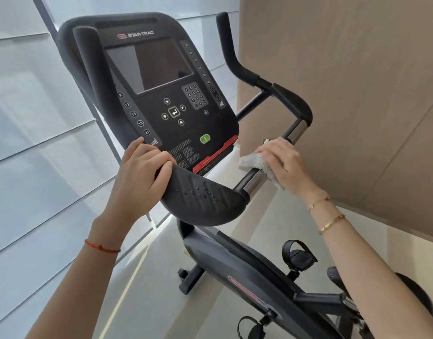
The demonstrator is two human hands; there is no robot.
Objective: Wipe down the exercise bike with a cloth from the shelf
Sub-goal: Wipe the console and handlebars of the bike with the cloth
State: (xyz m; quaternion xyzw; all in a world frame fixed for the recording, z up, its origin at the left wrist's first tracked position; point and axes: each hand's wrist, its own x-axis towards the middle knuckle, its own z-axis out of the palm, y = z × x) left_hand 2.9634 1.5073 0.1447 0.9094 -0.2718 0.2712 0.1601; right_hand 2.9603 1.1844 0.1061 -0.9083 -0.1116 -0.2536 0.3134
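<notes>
1. Nearest the camera, the person's two bare forearms reach up to the exercise bike (247,270), which stands beside a tan wall (357,69).
2. Her left hand (139,172) has its fingers curled over the near end of the padded black grip (200,199), just below the console (161,89). This hold looks meant to steady the bike, and it should stay firm.
3. Her right hand (281,162) presses the pale cloth (257,165) onto the shiny metal bar (254,177), fingers close together and bent over it.
4. To wipe well, the cloth should probably wrap round the bar, so the underside is cleaned too.
5. Strokes would best run along the bar toward the far black grip (293,101), with even pressure.
6. A loose corner of cloth hangs below the bar; gathering it in would likely stop it slipping.
7. By the look of things, the console, pedals (298,255) and frame are yet to be wiped.
</notes>
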